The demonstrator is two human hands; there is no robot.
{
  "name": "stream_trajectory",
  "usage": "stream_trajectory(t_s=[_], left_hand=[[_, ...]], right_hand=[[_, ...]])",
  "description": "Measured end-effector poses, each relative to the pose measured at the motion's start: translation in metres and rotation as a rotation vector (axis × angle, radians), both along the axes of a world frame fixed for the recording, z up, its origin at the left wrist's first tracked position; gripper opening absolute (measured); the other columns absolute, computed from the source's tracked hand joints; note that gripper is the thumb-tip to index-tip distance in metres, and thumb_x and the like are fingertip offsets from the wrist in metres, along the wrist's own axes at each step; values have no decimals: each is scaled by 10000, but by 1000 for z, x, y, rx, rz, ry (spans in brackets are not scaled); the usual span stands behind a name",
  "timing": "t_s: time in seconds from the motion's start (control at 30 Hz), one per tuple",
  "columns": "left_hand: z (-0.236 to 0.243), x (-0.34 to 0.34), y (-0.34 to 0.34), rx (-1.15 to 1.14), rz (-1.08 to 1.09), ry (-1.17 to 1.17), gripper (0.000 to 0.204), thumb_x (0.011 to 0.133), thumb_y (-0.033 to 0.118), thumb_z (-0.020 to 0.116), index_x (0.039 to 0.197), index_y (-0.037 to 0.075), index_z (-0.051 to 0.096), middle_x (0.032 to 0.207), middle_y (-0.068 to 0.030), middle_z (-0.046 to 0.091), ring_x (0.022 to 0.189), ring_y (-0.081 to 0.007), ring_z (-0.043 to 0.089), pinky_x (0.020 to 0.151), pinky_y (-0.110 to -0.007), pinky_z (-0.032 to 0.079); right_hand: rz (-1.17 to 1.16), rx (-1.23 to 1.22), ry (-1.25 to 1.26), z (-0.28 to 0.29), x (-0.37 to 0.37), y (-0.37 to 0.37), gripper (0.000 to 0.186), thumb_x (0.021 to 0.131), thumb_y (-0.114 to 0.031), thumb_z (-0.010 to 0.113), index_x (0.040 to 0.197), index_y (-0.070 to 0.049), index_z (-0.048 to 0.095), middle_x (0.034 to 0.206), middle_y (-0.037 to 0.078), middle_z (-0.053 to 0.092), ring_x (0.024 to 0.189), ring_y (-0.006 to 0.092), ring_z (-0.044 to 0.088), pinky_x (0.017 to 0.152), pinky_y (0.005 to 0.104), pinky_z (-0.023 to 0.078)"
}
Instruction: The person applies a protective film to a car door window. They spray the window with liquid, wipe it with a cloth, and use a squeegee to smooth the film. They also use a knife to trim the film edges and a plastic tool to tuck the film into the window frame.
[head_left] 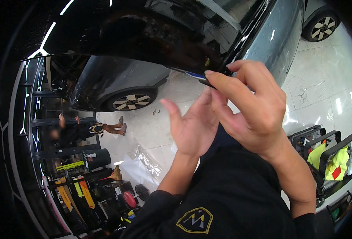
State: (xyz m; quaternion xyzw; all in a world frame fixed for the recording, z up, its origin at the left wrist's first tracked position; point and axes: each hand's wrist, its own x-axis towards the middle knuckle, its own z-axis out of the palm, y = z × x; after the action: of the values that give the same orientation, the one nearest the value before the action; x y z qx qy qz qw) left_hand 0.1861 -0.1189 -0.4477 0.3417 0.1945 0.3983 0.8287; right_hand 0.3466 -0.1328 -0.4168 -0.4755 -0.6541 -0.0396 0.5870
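My right hand (253, 103) is closed on the lower edge of a glossy black car panel (152, 36), its index fingertip beside a narrow bluish strip (194, 74) along that edge and another finger curled higher over the rim. Below and left of it, my left hand (190, 131) is palm up with the thumb stretched out. Its other fingertips go behind my right hand, so whether they touch the panel is hidden. A silver-blue car body (281, 36) rises just beyond the right hand.
Left are a grey car wheel (130, 101), another person (76, 131) and a tool rack (78, 191). A clear plastic sheet (148, 163) and white paper (130, 171) lie on the floor. Open mesh carts (339, 137) with yellow cloths stand right. A wheel (321, 28) shows upper right.
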Motion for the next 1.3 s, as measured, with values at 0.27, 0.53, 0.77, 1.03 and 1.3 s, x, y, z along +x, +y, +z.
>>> stream_trajectory(t_s=[0.27, 0.53, 0.77, 1.03, 1.3], left_hand=[[51, 11, 4, 342, 581, 124, 603, 1042, 523, 367, 1328, 36, 577, 1300, -148, 630, 1219, -272, 598, 1074, -433, 438], [52, 5, 9, 400, 722, 210, 376, 1036, 325, 524, 1256, 37, 624, 1214, -128, 682, 1106, -216, 675, 963, -374, 550], [54, 9, 12, 422, 758, 230, 384, 1031, 284, 533, 1278, -2, 601, 1294, -140, 631, 1208, -267, 616, 1018, -393, 515], [54, 6, 14, 409, 767, 234, 391, 1027, 288, 540, 1268, -13, 603, 1299, -150, 628, 1221, -270, 608, 1027, -394, 505], [53, 8, 15, 396, 759, 226, 412, 1023, 309, 547, 1273, -15, 601, 1294, -150, 632, 1227, -271, 606, 1025, -387, 500]], right_hand=[[-7, 28, 19, -3, -1, 2, 380, 587, 57, 770, 949, -43, 716, 732, 90, 561, 700, 267, 601, 579, 323, 480], [-2, 40, 7, -3, -1, 3, 377, 588, 66, 763, 945, -43, 716, 747, 92, 567, 683, 251, 591, 560, 316, 469], [-11, 48, -1, -3, 0, 6, 378, 593, 72, 761, 951, -41, 718, 747, 89, 565, 675, 240, 586, 562, 313, 469], [39, 29, 17, 1, 4, 4, 387, 602, 88, 763, 968, -30, 725, 742, 93, 564, 668, 236, 584, 580, 310, 482], [107, 134, 36, -14, 9, -5, 418, 602, 108, 763, 1005, 1, 733, 674, 87, 538, 605, 212, 545, 676, 338, 541]])
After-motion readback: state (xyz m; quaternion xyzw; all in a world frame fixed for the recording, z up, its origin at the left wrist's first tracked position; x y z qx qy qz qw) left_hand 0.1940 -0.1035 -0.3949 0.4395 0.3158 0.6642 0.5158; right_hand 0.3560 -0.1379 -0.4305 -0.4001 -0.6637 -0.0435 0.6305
